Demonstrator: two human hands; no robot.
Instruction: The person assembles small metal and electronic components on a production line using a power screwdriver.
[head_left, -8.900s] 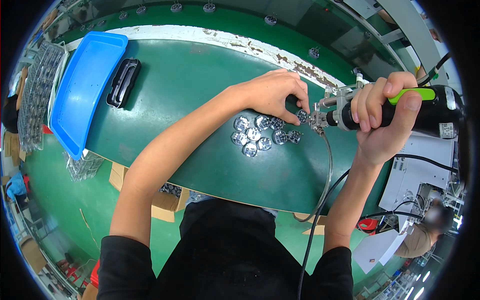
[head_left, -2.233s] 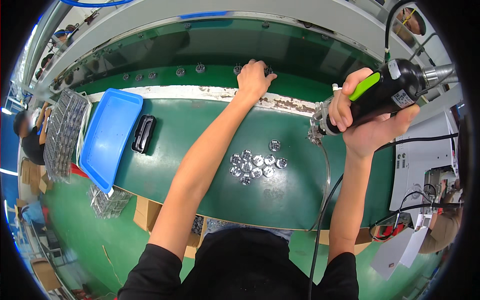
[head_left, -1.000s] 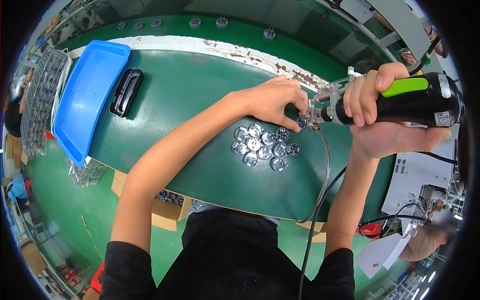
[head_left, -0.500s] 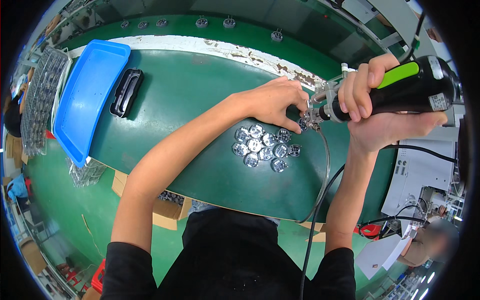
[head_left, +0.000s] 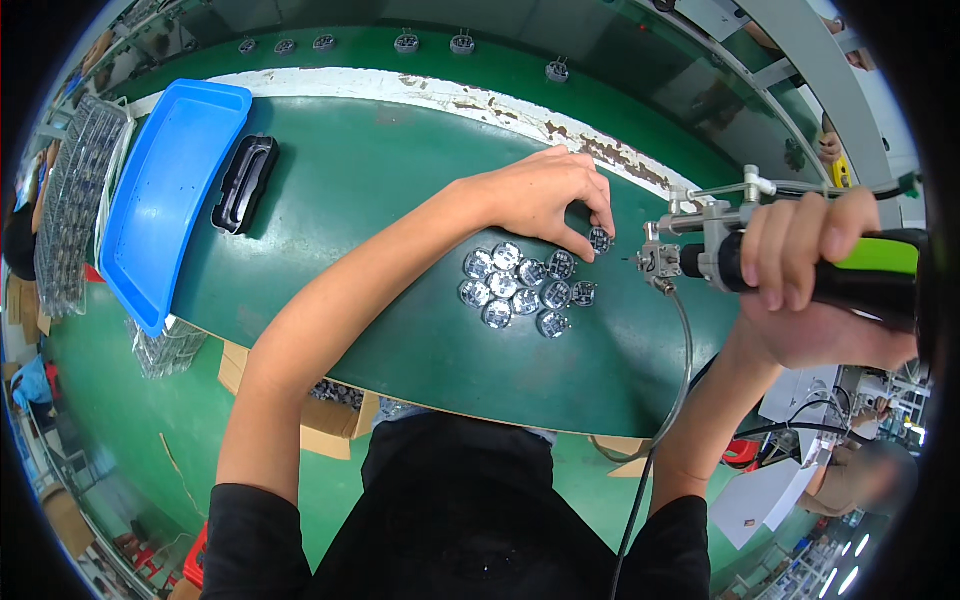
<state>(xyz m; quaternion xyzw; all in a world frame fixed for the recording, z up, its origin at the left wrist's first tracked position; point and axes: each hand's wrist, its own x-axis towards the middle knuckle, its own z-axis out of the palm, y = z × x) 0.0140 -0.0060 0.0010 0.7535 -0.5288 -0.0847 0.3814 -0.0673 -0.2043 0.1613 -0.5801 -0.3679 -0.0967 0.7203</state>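
Note:
Over the bench, my left hand (head_left: 540,200) grips a small round silver part (head_left: 601,240) with dark component details between thumb and fingers. My right hand (head_left: 805,285) is wrapped round a black-and-green electric screwdriver (head_left: 885,256), held roughly level. Its metal nozzle (head_left: 660,262), with a thin tip, points left toward the held part, a short gap away. From the nozzle hangs a clear hose (head_left: 685,370). Several similar round parts (head_left: 503,284) lie grouped on the green bench (head_left: 400,330), below and left of my left hand.
On the left stand a blue tray (head_left: 165,200) and a black moulded holder (head_left: 245,185). Beyond the white chipped ledge (head_left: 450,95), several round parts (head_left: 462,43) sit spaced along a green strip. An open cardboard box (head_left: 330,425) is below the bench edge. Another person (head_left: 850,485) is at lower right.
My right hand has drawn the screwdriver back to the right, so its nozzle has come away from the round part. My left hand still grips that part in nearly the same place.

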